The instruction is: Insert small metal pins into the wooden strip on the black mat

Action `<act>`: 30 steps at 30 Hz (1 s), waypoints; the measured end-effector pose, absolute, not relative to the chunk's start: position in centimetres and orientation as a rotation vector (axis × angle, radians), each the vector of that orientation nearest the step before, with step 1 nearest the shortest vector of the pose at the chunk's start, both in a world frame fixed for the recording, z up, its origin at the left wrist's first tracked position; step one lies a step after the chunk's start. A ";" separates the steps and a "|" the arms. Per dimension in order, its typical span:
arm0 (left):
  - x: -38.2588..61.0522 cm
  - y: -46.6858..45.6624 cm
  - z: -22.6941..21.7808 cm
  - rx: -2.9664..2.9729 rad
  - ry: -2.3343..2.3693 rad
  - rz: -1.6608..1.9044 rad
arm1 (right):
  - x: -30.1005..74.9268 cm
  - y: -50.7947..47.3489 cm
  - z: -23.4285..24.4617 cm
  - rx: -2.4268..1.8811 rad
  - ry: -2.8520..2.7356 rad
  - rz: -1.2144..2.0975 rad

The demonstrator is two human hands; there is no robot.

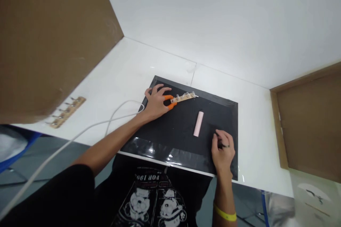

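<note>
My left hand [156, 104] lies on the far left part of a black mat [176, 138]. Its thumb and forefinger have orange tips, and they pinch the near end of a pale wooden strip with metal pegs [184, 97]. A pink cylinder [198, 123] rests on the mat between my hands, touching neither. My right hand [223, 149], with a dark ring, sits on the mat's near right corner with its fingers curled down. Whether it holds anything dark against the mat cannot be told.
A second pegged wooden strip [66, 112] lies on the white table [128, 71] at the left. A white cable [80, 133] runs from the near left up to my left wrist. Cardboard panels stand at the left [45, 39] and right [309, 120].
</note>
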State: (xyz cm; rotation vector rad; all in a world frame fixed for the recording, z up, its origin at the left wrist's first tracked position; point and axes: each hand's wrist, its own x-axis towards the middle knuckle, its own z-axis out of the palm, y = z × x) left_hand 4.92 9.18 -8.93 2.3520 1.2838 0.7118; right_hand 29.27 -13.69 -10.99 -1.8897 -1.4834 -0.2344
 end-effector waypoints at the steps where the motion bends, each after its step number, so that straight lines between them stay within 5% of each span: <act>1: 4.6 8.7 -8.7 2.358 1.290 0.742 | 29.0 -14.5 -11.0 -1.893 -1.397 -0.234; 15: 1.4 -1.7 -4.4 2.077 1.386 0.939 | 26.0 -16.8 -7.4 -1.666 -1.258 0.131; 23: 2.7 -3.5 -2.1 2.048 0.979 0.746 | 24.1 -16.6 -6.1 -1.306 -1.047 0.794; 30: 4.0 -2.8 -1.9 2.054 0.743 0.598 | 24.4 -17.8 -7.0 -1.328 -0.690 0.878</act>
